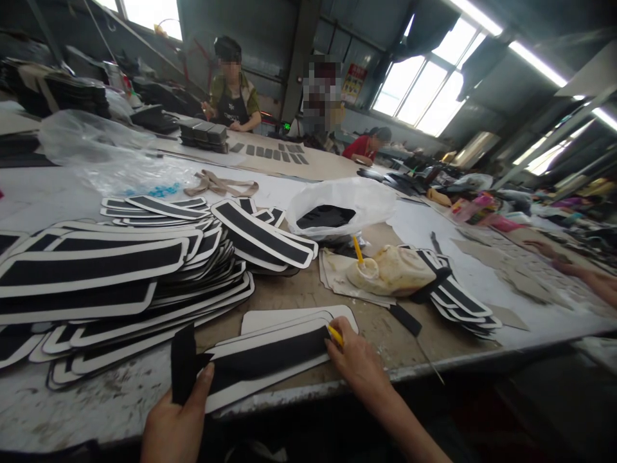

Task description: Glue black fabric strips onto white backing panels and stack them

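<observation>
My left hand (176, 421) pinches a black strip (182, 360) at the left end of a white-edged panel (270, 360). That panel has a dark middle band and lies on a small pile of similar pieces at the table's front edge. A short yellow stick (336, 335) is between the fingers of my right hand (360, 361), at the panel's right end; its tip is hidden. Behind that hand lies a stained, cream-coloured plastic bottle (402, 270) on its side, with another yellow stick (357, 249) standing in its opening.
Big stacks of white-edged panels (96, 263) cover the left of the table, and a smaller stack (463, 299) is at right. A white plastic bag (366, 199) holds black pieces. A thin metal rod (430, 363) overhangs the front edge. Co-workers (234, 96) sit farther back.
</observation>
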`<state>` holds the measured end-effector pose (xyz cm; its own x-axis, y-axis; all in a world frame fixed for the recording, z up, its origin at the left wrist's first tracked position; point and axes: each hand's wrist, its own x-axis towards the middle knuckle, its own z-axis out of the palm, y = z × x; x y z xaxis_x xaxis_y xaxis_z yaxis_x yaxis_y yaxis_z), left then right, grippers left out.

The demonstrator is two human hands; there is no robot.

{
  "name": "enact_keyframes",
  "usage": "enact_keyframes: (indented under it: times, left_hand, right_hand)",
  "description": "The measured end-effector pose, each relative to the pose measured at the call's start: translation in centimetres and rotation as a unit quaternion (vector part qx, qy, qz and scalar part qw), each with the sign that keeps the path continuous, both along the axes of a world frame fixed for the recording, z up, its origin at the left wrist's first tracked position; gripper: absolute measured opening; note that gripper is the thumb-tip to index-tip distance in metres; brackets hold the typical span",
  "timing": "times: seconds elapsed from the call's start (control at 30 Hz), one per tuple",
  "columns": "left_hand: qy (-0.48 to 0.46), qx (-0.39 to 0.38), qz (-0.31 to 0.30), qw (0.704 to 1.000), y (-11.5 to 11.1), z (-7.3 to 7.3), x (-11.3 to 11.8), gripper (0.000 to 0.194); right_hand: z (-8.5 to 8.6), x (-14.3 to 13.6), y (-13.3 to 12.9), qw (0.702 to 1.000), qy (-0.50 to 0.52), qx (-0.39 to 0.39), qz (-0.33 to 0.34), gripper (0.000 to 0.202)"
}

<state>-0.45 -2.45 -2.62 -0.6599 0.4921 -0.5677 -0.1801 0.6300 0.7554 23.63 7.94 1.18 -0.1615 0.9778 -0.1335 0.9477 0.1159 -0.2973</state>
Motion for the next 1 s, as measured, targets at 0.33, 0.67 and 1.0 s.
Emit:
enact_keyframes:
  times: [0.33,0.67,1.0]
  left_hand:
    - [-0.118,0.019,0.041,0.992,1.1,2.2,-0.8,0.024]
    - [-0.263,0.083,0.057,0.96,0.9,3.3,-0.8,0.033]
    - [-0.205,0.076,0.078,0.973,0.6,1.5,-1.1,0.035]
  right_hand:
    - [-1.2,-0.3,-0.1,0.998,-0.03,0.048,0.035,0.011]
    - [-1.2,-0.2,0.3,0.998,-0.036,0.006,0.044,0.013]
    - [-0.8,-0.2,0.4,0.998,-0.051,-0.012,0.034,0.013]
